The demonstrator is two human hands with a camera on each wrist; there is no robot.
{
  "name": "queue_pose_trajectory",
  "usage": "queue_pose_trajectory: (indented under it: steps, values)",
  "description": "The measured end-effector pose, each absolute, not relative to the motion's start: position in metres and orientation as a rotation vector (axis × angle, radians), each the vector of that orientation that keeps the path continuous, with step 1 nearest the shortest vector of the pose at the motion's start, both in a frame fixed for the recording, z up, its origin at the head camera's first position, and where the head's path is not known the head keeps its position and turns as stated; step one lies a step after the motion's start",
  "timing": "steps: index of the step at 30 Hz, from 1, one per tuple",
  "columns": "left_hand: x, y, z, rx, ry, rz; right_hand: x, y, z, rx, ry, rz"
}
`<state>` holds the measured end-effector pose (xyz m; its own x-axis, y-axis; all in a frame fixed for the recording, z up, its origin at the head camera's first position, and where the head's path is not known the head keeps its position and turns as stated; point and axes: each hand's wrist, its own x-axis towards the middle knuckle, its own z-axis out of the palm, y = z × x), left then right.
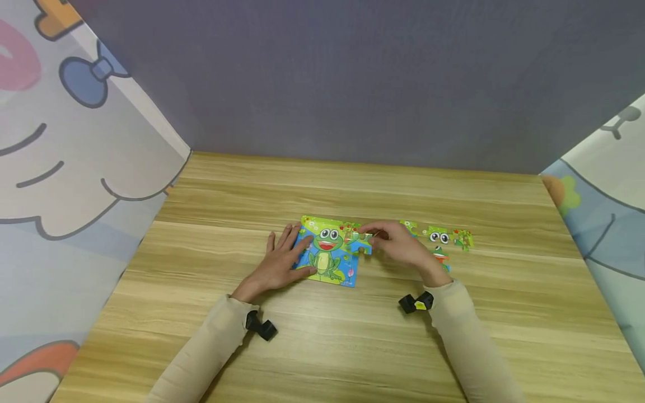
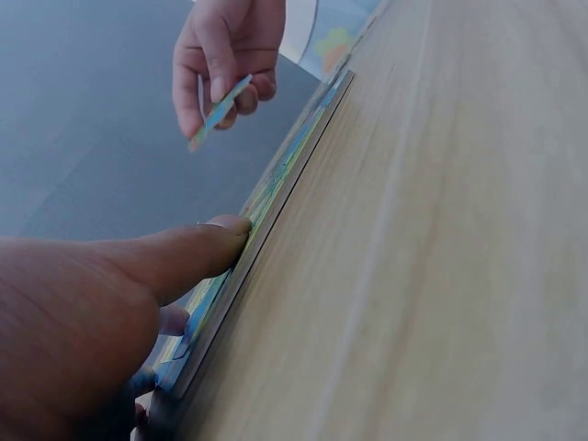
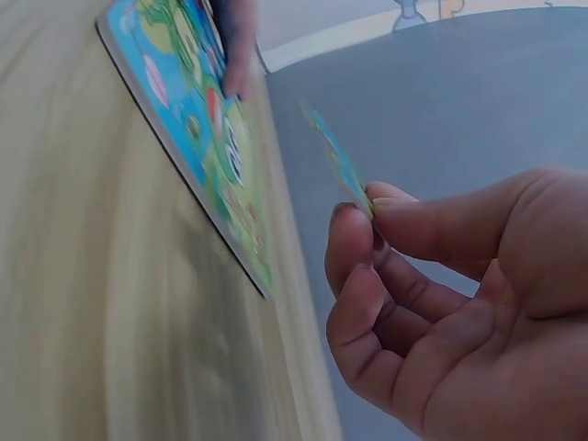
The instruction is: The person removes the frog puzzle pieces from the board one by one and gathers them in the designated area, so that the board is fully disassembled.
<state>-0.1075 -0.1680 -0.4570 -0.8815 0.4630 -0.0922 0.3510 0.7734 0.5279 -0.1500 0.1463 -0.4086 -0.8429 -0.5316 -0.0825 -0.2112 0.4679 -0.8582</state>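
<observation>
Presently | frog board (image 1: 327,262) under left hand (image 1: 280,266), fingers spread | puzzle piece (image 1: 355,246) pinched in right hand (image 1: 405,246), raised near board

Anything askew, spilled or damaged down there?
Nothing stands out: the board lies flat with the left hand on its left edge, the right hand pinches a piece, and loose pieces lie to the right.

The board (image 1: 330,257) is partly covered by the left hand (image 1: 278,265), some pieces (image 1: 440,253) by the right hand (image 1: 401,246). In the head view, both sleeves (image 1: 201,350) are cut off below; in the right wrist view, the held piece (image 3: 338,158) is blurred.
</observation>
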Motion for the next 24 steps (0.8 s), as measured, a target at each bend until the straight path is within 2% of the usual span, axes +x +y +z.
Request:
queue_pose_trajectory:
  steps: [24]
  values:
    - [-0.107, -0.168, -0.456, 0.644, 2.755, 0.756, -0.132, 0.240, -0.401, -0.447, 2.408, -1.439]
